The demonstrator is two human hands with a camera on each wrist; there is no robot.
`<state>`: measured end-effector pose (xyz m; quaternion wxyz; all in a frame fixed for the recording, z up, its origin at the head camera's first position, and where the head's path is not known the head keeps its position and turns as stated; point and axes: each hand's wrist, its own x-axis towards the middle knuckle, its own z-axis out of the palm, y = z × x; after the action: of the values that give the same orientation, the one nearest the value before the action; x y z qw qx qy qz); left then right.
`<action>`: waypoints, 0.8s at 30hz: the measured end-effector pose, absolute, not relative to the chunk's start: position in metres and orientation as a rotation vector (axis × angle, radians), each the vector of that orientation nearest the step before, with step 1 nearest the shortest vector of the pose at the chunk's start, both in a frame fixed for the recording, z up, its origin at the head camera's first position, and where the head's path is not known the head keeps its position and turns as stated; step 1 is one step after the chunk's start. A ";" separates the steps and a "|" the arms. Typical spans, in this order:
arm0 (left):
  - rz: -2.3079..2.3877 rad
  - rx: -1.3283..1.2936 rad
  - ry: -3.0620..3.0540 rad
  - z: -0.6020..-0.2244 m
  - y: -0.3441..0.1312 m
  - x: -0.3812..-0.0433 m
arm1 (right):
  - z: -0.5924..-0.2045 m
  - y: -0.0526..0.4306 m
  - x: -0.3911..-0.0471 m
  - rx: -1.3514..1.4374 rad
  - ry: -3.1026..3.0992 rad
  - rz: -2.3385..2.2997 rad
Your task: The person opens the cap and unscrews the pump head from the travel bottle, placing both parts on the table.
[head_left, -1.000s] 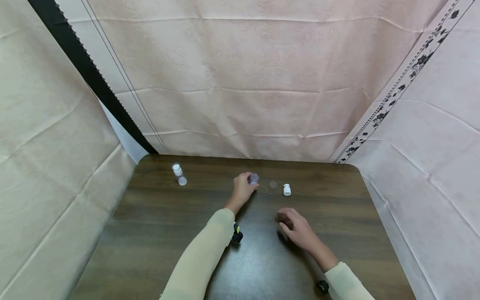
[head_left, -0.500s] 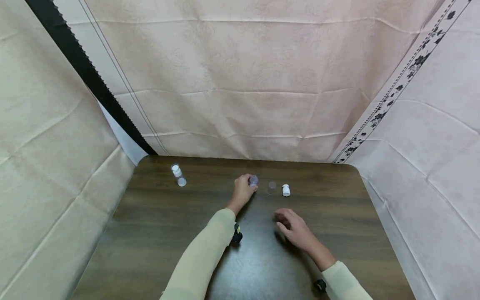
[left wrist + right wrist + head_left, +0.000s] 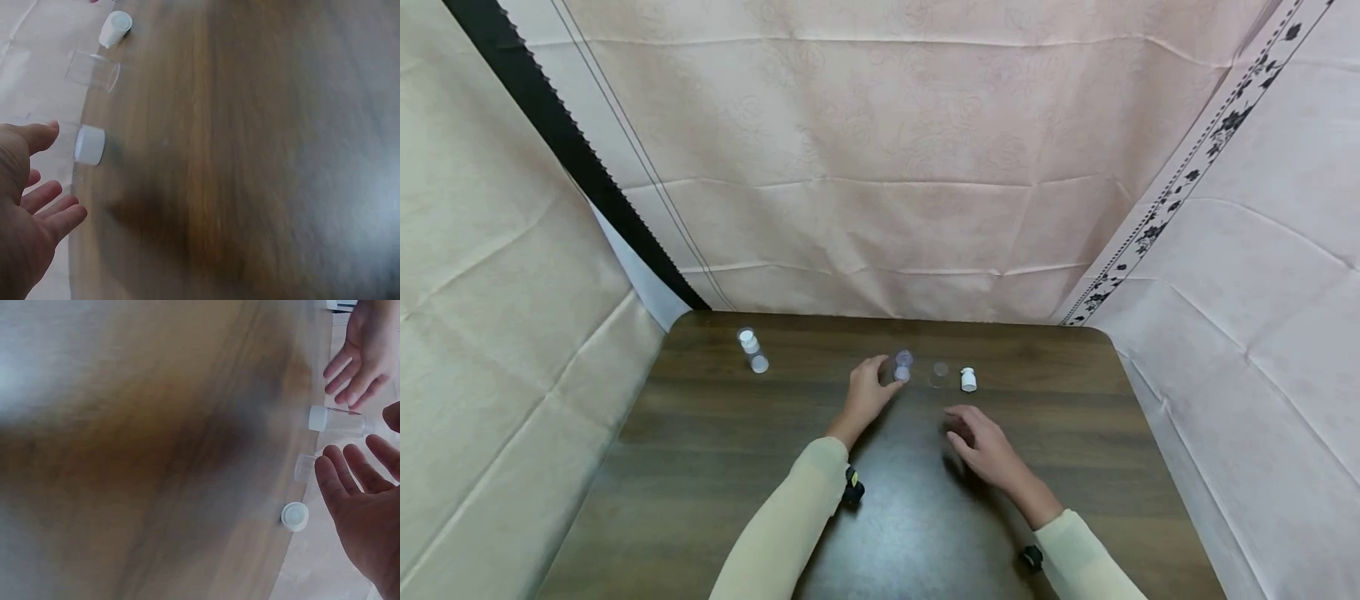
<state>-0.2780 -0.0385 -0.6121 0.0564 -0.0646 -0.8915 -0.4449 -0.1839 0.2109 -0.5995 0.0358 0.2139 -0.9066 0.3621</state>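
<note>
My left hand (image 3: pixel 867 392) stands just left of a clear cylinder (image 3: pixel 903 360), its thumb and fingers spread beside it. The cylinder's lower end is a white cap-like part (image 3: pixel 90 145); how the two are joined I cannot tell. To its right is a clear, see-through cup (image 3: pixel 94 70), and beyond that a small white bottle (image 3: pixel 968 380). My right hand (image 3: pixel 983 446) hovers nearer the front, below the cup and the bottle, with loosely bent fingers (image 3: pixel 334 478) and nothing in them.
At the far left of the brown wooden table (image 3: pixel 715 467) another clear container (image 3: pixel 760 364) stands with a white piece (image 3: pixel 747 337) at its upper end. Pale cloth (image 3: pixel 880 167) hangs behind the table's back edge and on both sides.
My left hand has let go of the clear cylinder and drawn back a little to the left. The cylinder stays standing on the table. My right hand has hardly moved, its fingers slightly straighter.
</note>
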 end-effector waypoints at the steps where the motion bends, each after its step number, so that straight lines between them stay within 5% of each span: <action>1: -1.350 -0.198 -2.700 -0.611 -0.042 -0.275 | -0.598 0.210 -0.186 0.657 -2.788 1.107; 24: -1.195 -0.048 -2.564 -0.602 -0.128 -0.224 | -0.570 0.177 -0.224 0.832 -2.749 1.135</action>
<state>-0.2242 -0.1279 -0.6023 0.1555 -0.0168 -0.8953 -0.4171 -0.2239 0.1773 -0.5696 0.0268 0.2693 -0.8898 0.3673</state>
